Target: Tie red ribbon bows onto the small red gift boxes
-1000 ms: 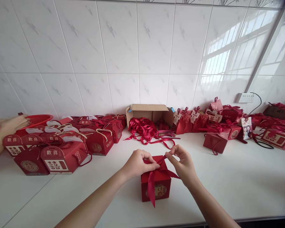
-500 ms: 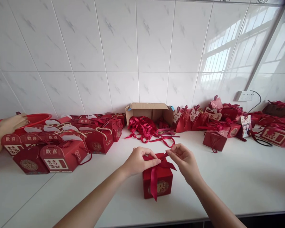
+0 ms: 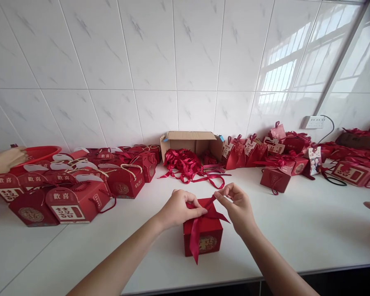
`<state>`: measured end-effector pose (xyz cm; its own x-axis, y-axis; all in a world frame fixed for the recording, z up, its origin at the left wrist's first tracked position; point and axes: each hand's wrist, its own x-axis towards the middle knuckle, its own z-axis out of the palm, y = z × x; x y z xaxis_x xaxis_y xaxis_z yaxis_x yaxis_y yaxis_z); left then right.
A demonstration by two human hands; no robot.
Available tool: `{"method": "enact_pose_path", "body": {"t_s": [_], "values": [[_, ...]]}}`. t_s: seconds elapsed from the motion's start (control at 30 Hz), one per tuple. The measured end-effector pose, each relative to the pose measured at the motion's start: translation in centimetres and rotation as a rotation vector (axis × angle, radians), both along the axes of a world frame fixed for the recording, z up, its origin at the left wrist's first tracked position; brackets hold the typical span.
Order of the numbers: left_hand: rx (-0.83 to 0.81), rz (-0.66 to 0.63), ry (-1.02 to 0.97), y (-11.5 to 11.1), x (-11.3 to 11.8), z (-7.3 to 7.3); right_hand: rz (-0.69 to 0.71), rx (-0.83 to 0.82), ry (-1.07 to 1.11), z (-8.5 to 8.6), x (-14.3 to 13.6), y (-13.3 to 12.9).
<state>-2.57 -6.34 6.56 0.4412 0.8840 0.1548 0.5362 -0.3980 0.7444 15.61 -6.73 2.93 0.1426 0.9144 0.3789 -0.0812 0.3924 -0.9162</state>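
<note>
From your head camera, the small red box [image 3: 203, 236] stands upright on the white table [image 3: 311, 234], directly in front of you and centred between your hands. Your left hand [image 3: 179, 209] pinches the ribbon [image 3: 208, 211] at the knot on the box top; your right hand [image 3: 238, 205] pinches a ribbon end just above and right. Both sit equally near.

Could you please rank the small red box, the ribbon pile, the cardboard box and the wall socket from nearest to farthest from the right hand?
1. small red box, under the right hand
2. ribbon pile, behind
3. cardboard box, by the wall
4. wall socket, far right
</note>
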Motion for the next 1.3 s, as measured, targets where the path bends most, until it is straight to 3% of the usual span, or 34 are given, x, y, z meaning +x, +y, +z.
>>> {"method": "enact_pose_path", "body": {"t_s": [0.13,0.27,0.47,0.63,0.73,0.83,1.03,1.3], "values": [[0.077,0.021,0.032,0.1,0.1,-0.1,0.037,-0.061,0.070,-0.3,-0.1,0.2],[0.091,0.032,-0.010,0.2,-0.1,0.2,0.102,-0.134,-0.013,-0.8,0.5,0.1],[-0.095,0.004,-0.259,0.2,-1.0,1.1,0.432,0.058,-0.234,-1.2,2.7,-0.4],[-0.195,-0.008,-0.319,0.4,-1.5,1.7,0.207,0.172,-0.584,1.9,1.8,-0.2],[-0.166,-0.017,-0.309,0.5,-1.5,2.2,0.203,0.245,-0.903,3.9,0.4,0.1],[-0.130,-0.024,-0.270,0.7,-1.4,2.7,0.218,0.281,-1.084,4.8,-0.4,0.4],[-0.145,-0.012,-0.188,1.0,-1.4,3.0,0.230,0.375,-1.126,4.7,-0.4,0.6],[-0.137,0.053,-0.243,1.1,-1.8,1.3,0.158,0.371,-1.069,3.9,-1.0,0.4]]}}
